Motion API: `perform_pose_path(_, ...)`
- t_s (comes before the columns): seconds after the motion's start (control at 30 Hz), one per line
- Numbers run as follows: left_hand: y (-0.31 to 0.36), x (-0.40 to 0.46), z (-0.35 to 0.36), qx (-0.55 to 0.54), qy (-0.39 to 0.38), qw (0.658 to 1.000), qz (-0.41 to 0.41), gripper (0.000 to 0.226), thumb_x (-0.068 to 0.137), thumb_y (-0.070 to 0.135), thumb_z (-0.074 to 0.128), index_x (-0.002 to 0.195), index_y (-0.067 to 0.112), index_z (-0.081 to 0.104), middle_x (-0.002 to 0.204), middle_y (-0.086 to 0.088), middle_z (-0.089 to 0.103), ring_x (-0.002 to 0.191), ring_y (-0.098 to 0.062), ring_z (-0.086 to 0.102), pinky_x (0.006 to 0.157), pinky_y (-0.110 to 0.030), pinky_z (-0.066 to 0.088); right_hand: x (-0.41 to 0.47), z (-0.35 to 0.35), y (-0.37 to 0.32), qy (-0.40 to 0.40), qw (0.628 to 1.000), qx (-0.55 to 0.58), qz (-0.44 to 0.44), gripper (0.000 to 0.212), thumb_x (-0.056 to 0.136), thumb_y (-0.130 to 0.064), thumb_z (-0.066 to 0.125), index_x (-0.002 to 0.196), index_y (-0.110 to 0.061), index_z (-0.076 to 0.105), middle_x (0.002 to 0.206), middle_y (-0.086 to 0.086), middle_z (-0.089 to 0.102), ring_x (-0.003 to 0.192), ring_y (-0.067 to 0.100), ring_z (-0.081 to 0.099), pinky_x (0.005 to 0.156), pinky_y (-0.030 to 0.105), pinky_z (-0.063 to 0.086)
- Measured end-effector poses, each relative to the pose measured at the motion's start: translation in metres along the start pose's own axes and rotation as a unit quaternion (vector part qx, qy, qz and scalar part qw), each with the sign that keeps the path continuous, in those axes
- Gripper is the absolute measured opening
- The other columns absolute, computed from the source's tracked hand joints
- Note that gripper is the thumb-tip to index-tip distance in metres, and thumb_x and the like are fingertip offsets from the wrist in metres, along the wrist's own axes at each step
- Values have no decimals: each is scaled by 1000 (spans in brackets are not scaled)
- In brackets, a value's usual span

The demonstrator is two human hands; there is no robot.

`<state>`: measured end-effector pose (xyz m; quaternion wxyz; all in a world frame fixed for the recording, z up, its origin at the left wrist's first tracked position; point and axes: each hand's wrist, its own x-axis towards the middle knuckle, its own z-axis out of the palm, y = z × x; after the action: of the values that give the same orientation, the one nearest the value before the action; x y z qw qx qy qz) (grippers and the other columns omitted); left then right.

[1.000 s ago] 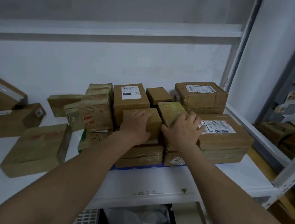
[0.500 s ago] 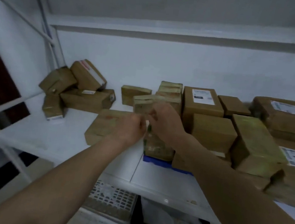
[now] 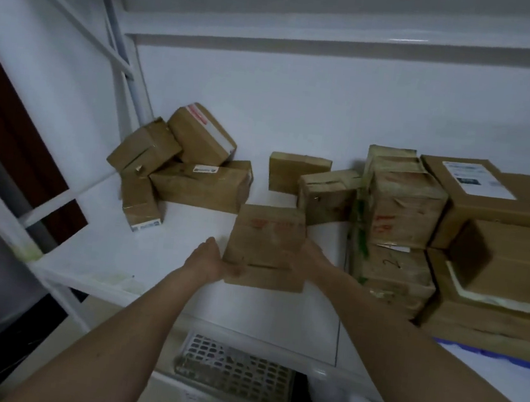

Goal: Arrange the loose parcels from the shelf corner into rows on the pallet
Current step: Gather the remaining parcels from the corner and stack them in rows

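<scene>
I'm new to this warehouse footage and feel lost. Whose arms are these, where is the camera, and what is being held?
There is no machine here: a person works bare-handed, and the single camera sits on their head, looking forward and down. The left hand and right hand hold a flat brown parcel between them by its sides, above the white shelf. In the far left corner lies a loose heap of parcels. On the right, stacked parcels sit in rows on a blue pallet, of which only an edge shows.
</scene>
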<state>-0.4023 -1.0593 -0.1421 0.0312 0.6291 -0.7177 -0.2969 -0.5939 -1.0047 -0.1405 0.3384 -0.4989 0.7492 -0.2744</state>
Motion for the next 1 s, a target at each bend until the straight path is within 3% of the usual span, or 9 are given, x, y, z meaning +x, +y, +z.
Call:
perform_pose_path(0.1,-13,21,-1,-48,-21,998,17,98,77,41,76,148,2,21,151,-11,32,132,-21,39,90,-21,36,15,15,5,14,999,2,39,37,97,-21,50,125,4,51,128,18,54,113,31,55,92,33,45)
perform_pose_path(0.23,-17,35,5,-145,-75,984,74,67,80,27,77,136,9,46,122,-1,58,94,-5,52,73,-8,43,23,25,1,29,990,83,112,30,97,-23,50,116,0,51,120,15,53,102,24,52,88,29,46)
perform_pose_path(0.4,-8,35,8,-214,-110,965,103,52,80,16,77,128,12,56,124,-9,61,110,-23,58,94,-31,49,19,26,-8,75,964,191,171,60,94,-17,51,145,2,25,141,16,43,121,29,50,101,36,45)
perform_pose_path(0.47,-6,34,0,-249,-95,955,130,51,77,10,79,124,14,59,120,-9,64,104,-20,61,86,-28,53,17,22,-19,101,965,185,154,53,92,-10,47,141,3,33,137,17,45,117,31,53,95,38,50)
perform_pose_path(0.53,-1,31,-13,-302,-61,939,150,45,71,6,83,107,23,62,105,-1,67,88,-9,62,65,-15,53,13,13,-36,132,971,173,103,44,93,-13,47,136,-2,43,135,16,46,116,32,52,90,35,50)
perform_pose_path(0.6,8,28,-29,-346,-12,925,160,52,65,4,86,101,26,55,93,11,60,79,0,57,56,-10,50,10,0,-56,156,973,169,33,38,96,-20,47,132,-9,49,136,15,48,121,32,48,100,39,44)
perform_pose_path(0.77,46,18,-72,-380,76,898,209,93,64,3,86,142,13,37,128,-5,54,109,-20,57,84,-31,55,-5,-36,-102,225,949,222,-6,32,90,-11,49,122,-11,52,123,13,55,113,32,53,96,47,49)
perform_pose_path(0.9,87,5,-102,-328,153,896,258,89,65,20,86,139,19,36,110,9,48,101,-10,48,67,-15,40,-28,-82,-121,281,932,224,-58,26,88,-6,49,113,-14,49,112,5,58,99,22,57,80,30,49)
perform_pose_path(1.0,126,-13,-107,-320,154,882,309,80,71,22,83,137,21,38,108,12,47,100,-8,46,79,-24,40,-51,-123,-123,335,917,207,-67,44,88,-9,51,132,-8,45,121,6,56,107,22,56,88,32,49)
